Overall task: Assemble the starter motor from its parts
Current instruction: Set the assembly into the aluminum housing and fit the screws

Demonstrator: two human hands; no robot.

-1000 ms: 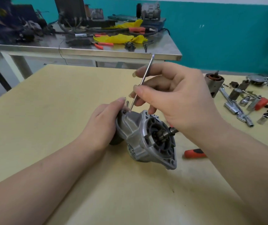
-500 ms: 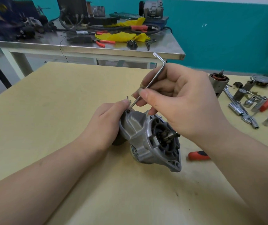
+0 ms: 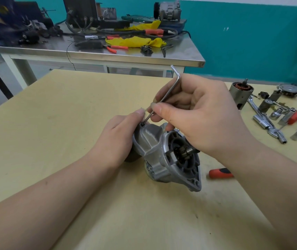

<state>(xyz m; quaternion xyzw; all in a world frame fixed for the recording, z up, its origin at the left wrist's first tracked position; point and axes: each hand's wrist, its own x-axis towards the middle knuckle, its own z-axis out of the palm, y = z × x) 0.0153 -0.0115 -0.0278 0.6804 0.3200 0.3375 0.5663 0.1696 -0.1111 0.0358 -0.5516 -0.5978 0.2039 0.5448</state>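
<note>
Since the earlier frames, the hex key has turned in the fingers, so its short bent end now shows at the top, pointing to the upper left. Its long end sits in a bolt on top of the starter motor housing, which lies on its side at the centre of the wooden table.

Thumb and fingers of the right hand pinch the key's shaft. The left hand grips the housing's rear end, thumb beside the bolt.

Inside the housing's open front, the pinion gear faces lower right.

At middle right, near the table's right side, lie an armature, sockets and a ratchet. A red-handled tool lies just right of the housing. Bare table spreads across the left and bottom. Beyond its far edge stands a cluttered steel bench.
</note>
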